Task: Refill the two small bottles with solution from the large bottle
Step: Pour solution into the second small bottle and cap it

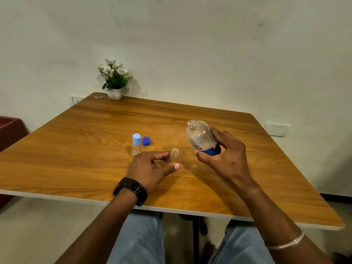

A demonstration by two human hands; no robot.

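Note:
My right hand (pixel 226 155) grips the large clear bottle (pixel 200 137) by its blue-labelled lower part. The bottle is uncapped and tilts left, its open neck up and away from me. My left hand (pixel 152 168) holds a small clear bottle (pixel 174 155) between forefinger and thumb; it stands upright on the table with its mouth open. A second small bottle (pixel 136 144) with a light blue cap stands just behind my left hand. A dark blue cap (pixel 146 140) lies beside it.
The wooden table (pixel 95 149) has a white edge near me. A white pot of artificial flowers (pixel 115 80) stands at its far left corner. A dark red object (pixel 9 128) sits left of the table.

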